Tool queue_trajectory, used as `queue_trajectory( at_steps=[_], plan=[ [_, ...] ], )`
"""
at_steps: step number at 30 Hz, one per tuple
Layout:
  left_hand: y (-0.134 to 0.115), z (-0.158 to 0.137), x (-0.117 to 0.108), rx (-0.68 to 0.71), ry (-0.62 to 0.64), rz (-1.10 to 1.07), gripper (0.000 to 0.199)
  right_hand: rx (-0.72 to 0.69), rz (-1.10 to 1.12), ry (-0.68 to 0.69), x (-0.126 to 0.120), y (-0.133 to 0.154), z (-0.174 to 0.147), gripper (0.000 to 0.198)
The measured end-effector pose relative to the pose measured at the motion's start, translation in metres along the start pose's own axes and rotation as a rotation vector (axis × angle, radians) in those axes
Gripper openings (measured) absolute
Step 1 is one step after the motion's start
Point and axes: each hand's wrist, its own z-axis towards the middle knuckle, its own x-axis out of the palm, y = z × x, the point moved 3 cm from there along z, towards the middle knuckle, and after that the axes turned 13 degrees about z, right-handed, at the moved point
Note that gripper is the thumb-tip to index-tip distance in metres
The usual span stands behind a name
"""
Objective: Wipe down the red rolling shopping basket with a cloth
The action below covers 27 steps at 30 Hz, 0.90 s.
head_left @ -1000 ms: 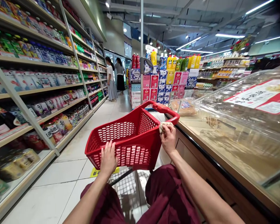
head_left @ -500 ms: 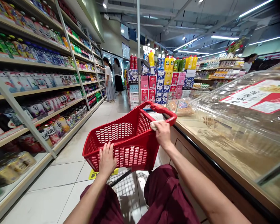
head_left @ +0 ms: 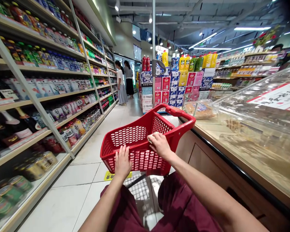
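A red plastic shopping cart (head_left: pixel 135 153) with perforated sides stands in front of my knees. My left hand (head_left: pixel 123 161) lies against its near side, fingers stretched up to the rim and holding nothing. Farther along the same rim, my right hand (head_left: pixel 159 145) is closed around a crumpled white cloth (head_left: pixel 149 138), pressed to the top edge. Most of the cloth is hidden by the fingers. The cart's handle (head_left: pixel 183 116) rises to the right of my right hand.
Drink shelves (head_left: pixel 60 96) line the left. Two people (head_left: pixel 122 82) stand at the far end of the aisle. Stacked drink cartons (head_left: pixel 165 87) stand ahead, behind a metal pole (head_left: pixel 153 42). At right is a counter (head_left: pixel 207 137) with clear plastic covers (head_left: pixel 251 109).
My right hand has slid the cloth along the near rim, away from the handle and toward my left hand. My left hand stays against the cart's side. The view has turned slightly left.
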Motion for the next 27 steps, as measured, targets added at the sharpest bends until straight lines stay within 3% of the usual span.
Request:
queue_trajectory(
  at_steps=[2, 5, 7, 13, 15, 18, 20, 23, 27],
  plan=[
    [0.002, -0.001, 0.0, 0.01, -0.008, 0.005, 0.062, -0.006, 0.017, 0.016, 0.0, -0.007, -0.005, 0.029],
    [0.002, -0.003, 0.003, -0.035, -0.059, 0.007, 0.064, 0.121, -0.052, -0.171, -0.022, -0.038, -0.015, 0.035],
    [0.0, -0.003, 0.004, -0.072, -0.077, 0.004, 0.064, 0.189, -0.099, -0.247, -0.023, -0.042, -0.019, 0.039],
    [0.006, -0.006, 0.005, -0.042, -0.038, 0.005, 0.063, 0.018, -0.021, -0.029, 0.046, 0.027, -0.008, 0.038],
    [0.016, -0.01, 0.007, -0.121, -0.055, 0.012, 0.063, 0.024, -0.028, -0.029, 0.043, 0.021, -0.007, 0.039],
    [0.026, -0.016, 0.012, -0.205, -0.081, 0.007, 0.067, 0.165, -0.087, -0.133, 0.019, -0.008, -0.01, 0.041],
    [0.028, -0.018, 0.013, -0.209, -0.083, -0.007, 0.069, 0.22, -0.088, -0.155, 0.019, -0.01, -0.01, 0.043],
    [0.024, -0.017, 0.006, -0.208, -0.079, -0.031, 0.068, 0.198, 0.018, -0.044, 0.051, 0.026, -0.002, 0.044],
    [-0.01, -0.002, -0.009, -0.022, -0.122, -0.14, 0.065, 0.212, 0.273, 0.051, 0.085, 0.072, 0.016, 0.047]
  ],
)
